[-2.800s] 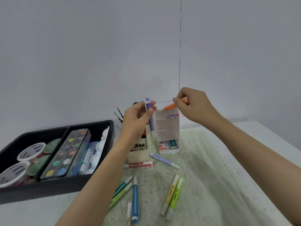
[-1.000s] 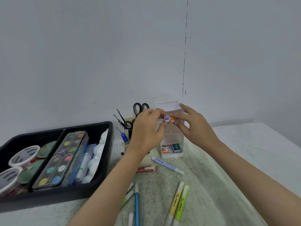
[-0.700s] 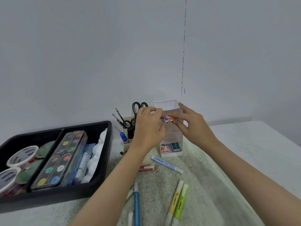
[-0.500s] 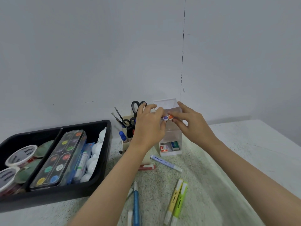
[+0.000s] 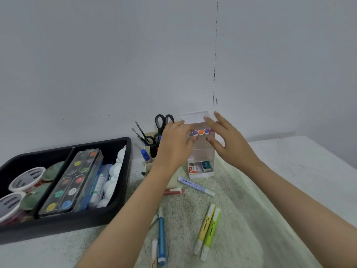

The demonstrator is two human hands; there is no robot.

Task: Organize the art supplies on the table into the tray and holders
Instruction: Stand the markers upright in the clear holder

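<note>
Both hands hold nothing: the left hand [image 5: 173, 149] and the right hand [image 5: 230, 145] sit with fingers apart and loosely spread on either side of the white tiered holder [image 5: 201, 151] at mid-frame. Between their fingertips stands a row of marker caps [image 5: 201, 132], purple, orange and purple, upright in the holder's upper tier. The left fingertips are just beside the caps; whether they touch cannot be told.

The loose pens all lie below the hands in the frame, toward the person, on the table [image 5: 289, 171]. Nearest is the lavender pen [image 5: 196, 186], just below the holder's foot, its long axis slanting from upper left to lower right with the white tip at the lower right. It lies almost straight under the gap between the two hands, so either could drop onto it. The right hand probably has the freer path, since the left forearm crosses above the red pen [image 5: 173, 191] just left of it.

Lower still and right of centre, the yellow highlighter [image 5: 204, 230] and green highlighter [image 5: 211, 234] lie side by side, touching, their axes close to vertical and leaning to the upper right; they sit below the right hand. The blue pen [image 5: 161, 235] lies near the bottom centre, almost vertical, just right of the left forearm, so it suits the left hand. The black tray [image 5: 123, 141] fills the left of the frame, well apart from these pens.
</note>
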